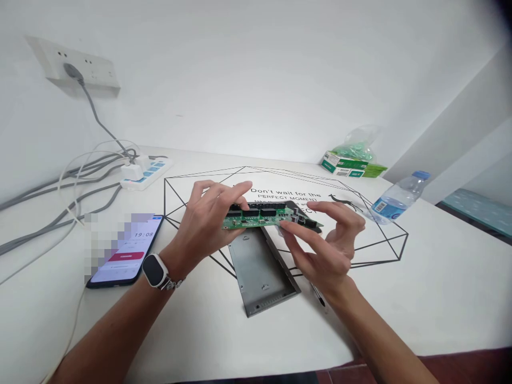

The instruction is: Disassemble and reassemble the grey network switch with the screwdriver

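Board [267, 216]: green PCB, long & narrow, held approx. level, comp. side turned up and toward the viewer. Black rect. blocks sit in a row along the L and mid portions; a black strip runs along the far edge; smaller parts cluster toward the R end. White print on the green, too small to read.

Loc.: board is raised over the far end of the grey case [264, 277], which lies open side up on the table [192, 336]. It sits between both hands.

L hand [210, 216]: closed on the board's L end — fingers over the top, thumb at the underside. Watch [154, 270] on L wrist.

R hand [330, 242]: index & thumb tips together at the near edge, R of ctr., other fingers spread clear above. Cannot tell if the tips grip the board or only touch it.

Also noted: phone [128, 250] L of L wrist — screen lit, reads 19:08.
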A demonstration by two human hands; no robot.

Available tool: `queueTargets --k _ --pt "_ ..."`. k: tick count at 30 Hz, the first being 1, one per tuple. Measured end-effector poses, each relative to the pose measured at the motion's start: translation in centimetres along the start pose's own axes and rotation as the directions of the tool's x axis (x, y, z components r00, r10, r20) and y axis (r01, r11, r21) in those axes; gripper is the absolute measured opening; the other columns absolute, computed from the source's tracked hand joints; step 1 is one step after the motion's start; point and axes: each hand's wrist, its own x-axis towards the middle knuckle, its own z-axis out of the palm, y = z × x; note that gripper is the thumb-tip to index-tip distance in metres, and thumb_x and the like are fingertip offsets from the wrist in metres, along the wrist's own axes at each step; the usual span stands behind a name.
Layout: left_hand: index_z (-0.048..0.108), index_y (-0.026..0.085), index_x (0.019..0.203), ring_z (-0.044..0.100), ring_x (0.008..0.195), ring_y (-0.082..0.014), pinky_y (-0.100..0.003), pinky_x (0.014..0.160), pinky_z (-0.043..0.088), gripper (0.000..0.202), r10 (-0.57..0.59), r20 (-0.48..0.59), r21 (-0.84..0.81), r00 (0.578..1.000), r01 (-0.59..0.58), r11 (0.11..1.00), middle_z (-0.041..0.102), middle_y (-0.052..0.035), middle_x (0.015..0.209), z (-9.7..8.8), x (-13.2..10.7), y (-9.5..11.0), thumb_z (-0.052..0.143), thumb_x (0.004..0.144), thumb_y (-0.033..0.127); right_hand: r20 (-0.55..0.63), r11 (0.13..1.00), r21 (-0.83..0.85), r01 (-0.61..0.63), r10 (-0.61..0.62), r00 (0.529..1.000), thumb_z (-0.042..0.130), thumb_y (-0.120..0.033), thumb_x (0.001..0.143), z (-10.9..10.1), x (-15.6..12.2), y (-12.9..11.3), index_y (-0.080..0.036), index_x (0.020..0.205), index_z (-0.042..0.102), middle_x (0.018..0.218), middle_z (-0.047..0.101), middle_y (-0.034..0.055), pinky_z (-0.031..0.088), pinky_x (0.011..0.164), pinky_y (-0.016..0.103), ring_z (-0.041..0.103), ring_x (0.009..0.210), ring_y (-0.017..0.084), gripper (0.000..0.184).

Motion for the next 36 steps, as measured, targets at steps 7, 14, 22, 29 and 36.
queueTargets --k 7,14,22,29,36 --pt "0.040 0.026 0.137 0.069 0.085 -0.0198 -0.042 0.093 0.041 0.062 0.019 -0.009 -0.003 1.000 -0.019 1.000 0.075 0.0002 0.093 0.1 0.1 0.2 0.068 0.084 0.010 0.045 0.997 -0.020 -0.073 0.074 0.996 0.076 -0.014 0.078 -0.3 0.2 0.1 -0.029 0.099 0.069 0.122 0.055 0.0089 0.041 0.093 0.052 0.056 0.113 0.034 0.027" --pt "0.040 0.024 0.137 0.068 0.089 -0.0208 -0.042 0.092 0.041 0.058 0.070 0.018 0.009 0.997 -0.070 0.997 0.076 -0.0014 0.093 0.8 -0.1 0.5 0.069 0.087 0.017 0.131 0.999 0.010 -0.053 0.052 0.990 0.076 -0.017 0.081 0.5 -0.2 -1.8 -0.030 0.110 0.069 0.121 0.063 0.0082 0.039 0.093 0.049 0.058 0.112 0.032 0.032" --pt "0.039 0.025 0.138 0.066 0.093 -0.0203 -0.042 0.091 0.042 0.059 0.045 0.027 -0.066 0.999 -0.043 0.997 0.075 -0.0013 0.096 0.9 -0.2 1.2 0.069 0.088 0.014 0.143 0.999 0.039 -0.028 0.023 0.989 0.071 -0.010 0.085 0.5 -0.1 -1.0 -0.027 0.099 0.069 0.101 0.075 0.0014 0.035 0.089 0.046 0.063 0.100 0.026 0.022" --pt "0.047 0.022 0.135 0.064 0.099 -0.0219 -0.039 0.087 0.049 0.061 -0.061 0.030 -0.188 0.998 0.065 0.980 0.071 -0.0066 0.106 0.7 -0.6 -0.4 0.075 0.082 0.016 0.114 0.992 0.128 0.016 -0.030 0.993 0.065 -0.008 0.087 0.2 -0.2 -0.3 -0.026 0.101 0.067 0.093 0.078 -0.0009 0.035 0.089 0.044 0.067 0.094 0.023 0.023" --pt "0.054 0.022 0.129 0.065 0.093 -0.0170 -0.032 0.083 0.053 0.049 -0.074 0.042 -0.299 0.996 0.084 0.951 0.071 -0.0032 0.099 1.0 -0.9 -0.9 0.071 0.085 0.013 0.075 0.992 0.124 0.035 -0.044 0.996 0.064 -0.010 0.087 0.1 -0.2 -0.1 -0.028 0.100 0.067 0.092 0.078 -0.0016 0.035 0.087 0.043 0.066 0.089 0.022 0.022"
